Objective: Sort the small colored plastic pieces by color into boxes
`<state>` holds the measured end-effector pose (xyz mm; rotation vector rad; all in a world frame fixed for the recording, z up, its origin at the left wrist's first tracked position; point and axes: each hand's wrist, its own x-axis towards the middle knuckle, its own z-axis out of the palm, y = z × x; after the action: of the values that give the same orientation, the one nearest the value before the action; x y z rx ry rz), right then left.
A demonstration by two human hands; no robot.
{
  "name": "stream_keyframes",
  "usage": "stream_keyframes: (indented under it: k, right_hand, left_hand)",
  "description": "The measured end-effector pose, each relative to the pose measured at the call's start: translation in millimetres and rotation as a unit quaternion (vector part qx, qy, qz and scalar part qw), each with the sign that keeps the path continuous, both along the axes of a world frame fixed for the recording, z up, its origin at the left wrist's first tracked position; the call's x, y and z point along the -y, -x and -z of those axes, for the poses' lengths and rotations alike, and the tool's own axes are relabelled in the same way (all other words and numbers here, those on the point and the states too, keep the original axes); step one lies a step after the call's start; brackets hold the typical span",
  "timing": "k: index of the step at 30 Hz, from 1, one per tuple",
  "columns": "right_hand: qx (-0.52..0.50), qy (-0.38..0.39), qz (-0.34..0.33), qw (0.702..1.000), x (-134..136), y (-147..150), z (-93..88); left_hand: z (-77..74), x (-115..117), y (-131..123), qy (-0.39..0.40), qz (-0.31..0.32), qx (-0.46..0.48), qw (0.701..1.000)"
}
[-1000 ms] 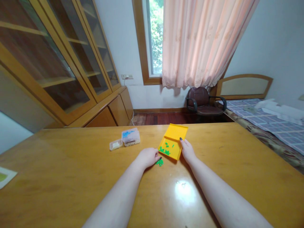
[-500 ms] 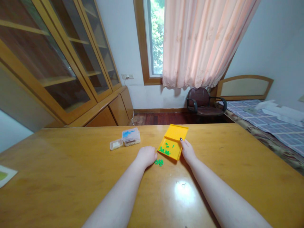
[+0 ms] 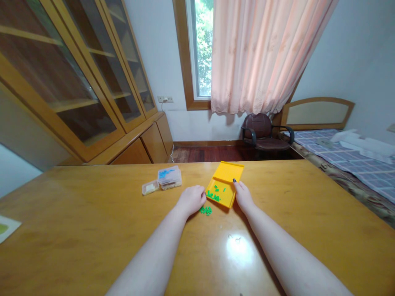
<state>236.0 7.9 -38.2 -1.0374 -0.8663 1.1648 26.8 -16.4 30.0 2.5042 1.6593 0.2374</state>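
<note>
A small open yellow box (image 3: 226,196) lies on the wooden table (image 3: 92,213), its lid tilted back, with several tiny green pieces inside. A little heap of green pieces (image 3: 205,211) lies on the table just in front of its left corner. My left hand (image 3: 191,199) rests beside the box's left edge with fingers curled, fingertips at the box rim; what they pinch is too small to see. My right hand (image 3: 243,195) holds the box's right side, a dark-nailed finger laid along the edge.
Two small clear plastic cases (image 3: 169,177) stand to the left of the box. A paper sheet (image 3: 8,227) lies at the table's left edge. Behind are a glass-fronted cabinet (image 3: 77,82), a chair (image 3: 263,133), a curtain and a bed (image 3: 354,160).
My left hand has moved up from the green heap on the table to the box's left rim. My right hand and the box have stayed put.
</note>
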Motion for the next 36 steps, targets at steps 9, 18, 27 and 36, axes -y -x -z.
stream_keyframes:
  k: [9,18,27,36]
  right_hand:
    - [0.005,0.006,-0.015,1.000,-1,-1,0.5]
    - [-0.009,0.004,-0.017,1.000,2,2,-4.8]
    - [-0.015,0.002,-0.008,1.000,-1,2,-1.2]
    - [-0.061,0.018,0.063,0.996,-3,-4,-3.9]
  left_hand:
    - [0.2,-3,6,0.005,-0.012,0.075,0.997]
    - [2.5,-6,31,0.180,0.067,0.057,0.980]
    - [0.8,5,9,0.135,0.088,0.070,0.984]
    - [31.4,26,-30,0.075,-0.120,-0.044,0.989]
